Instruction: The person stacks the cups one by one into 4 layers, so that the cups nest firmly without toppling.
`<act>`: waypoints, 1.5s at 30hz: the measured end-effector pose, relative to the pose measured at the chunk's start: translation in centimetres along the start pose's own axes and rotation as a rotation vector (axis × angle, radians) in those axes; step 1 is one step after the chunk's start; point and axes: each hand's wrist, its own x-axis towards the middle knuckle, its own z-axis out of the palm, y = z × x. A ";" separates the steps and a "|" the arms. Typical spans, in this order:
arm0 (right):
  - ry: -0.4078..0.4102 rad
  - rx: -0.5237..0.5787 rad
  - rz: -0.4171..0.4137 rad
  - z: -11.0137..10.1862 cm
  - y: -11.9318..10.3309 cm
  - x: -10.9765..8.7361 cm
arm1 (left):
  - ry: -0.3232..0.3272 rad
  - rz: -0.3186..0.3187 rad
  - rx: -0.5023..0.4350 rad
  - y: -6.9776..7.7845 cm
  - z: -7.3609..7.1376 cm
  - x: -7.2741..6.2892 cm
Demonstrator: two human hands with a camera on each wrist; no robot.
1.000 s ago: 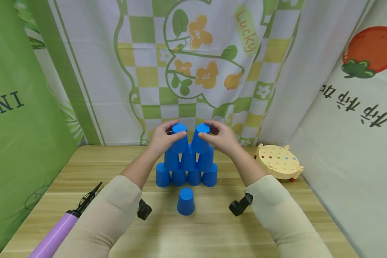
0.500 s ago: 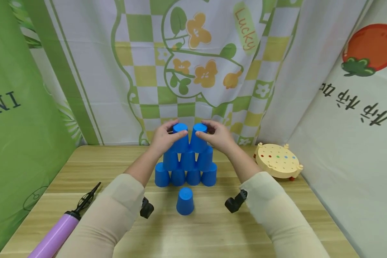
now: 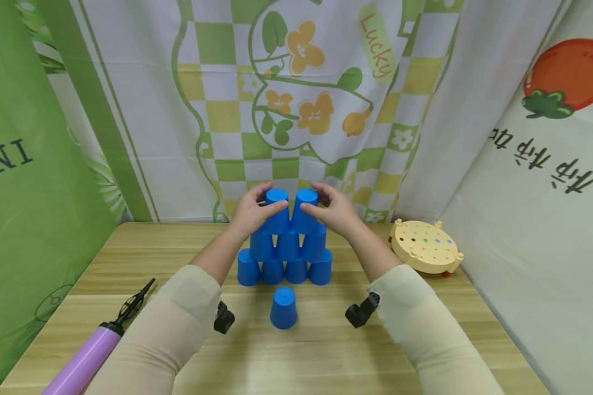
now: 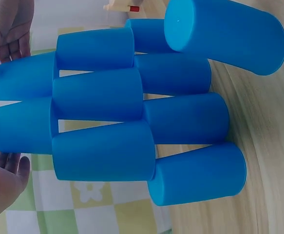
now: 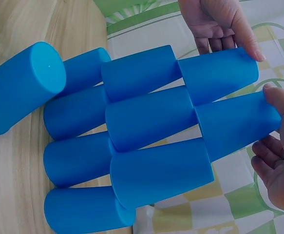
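Blue cups stand upside down in a stacked wall: a bottom row of several, three above, two on top. My left hand (image 3: 251,211) holds the top left cup (image 3: 277,219) between its thumb in front and fingers behind. On the top right cup (image 3: 304,219), my right hand (image 3: 337,211) has the same kind of grip, thumb near the closed end. Both cups rest on the middle row (image 3: 287,245), their lower rims close together. One separate blue cup (image 3: 284,308) stands upside down in front of the bottom row (image 3: 272,271).
A purple hand pump (image 3: 86,354) with a black nozzle lies at the table's left. At the back right sits a round cream pegboard (image 3: 426,247) on short feet. A patterned curtain (image 3: 286,137) hangs behind the wooden table (image 3: 336,351).
The top right cup has moved left with my right hand, narrowing the gap to the top left cup. Over the last half second, both hands have stayed nearly still.
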 end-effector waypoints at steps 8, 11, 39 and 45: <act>0.029 0.042 -0.082 -0.6 0.4 -1.1 | 0.008 0.048 -0.020 -0.6 -1.4 -0.7; 0.039 0.047 -0.119 -0.7 0.6 -1.8 | 0.015 0.051 -0.011 -1.5 -2.0 -1.2; -0.058 0.228 -0.104 7.4 6.6 -9.5 | 0.016 -0.167 0.031 -14.0 -2.1 -5.7; -0.132 0.226 -0.028 9.5 7.7 -10.2 | 0.027 -0.187 0.027 -14.7 -1.6 -5.8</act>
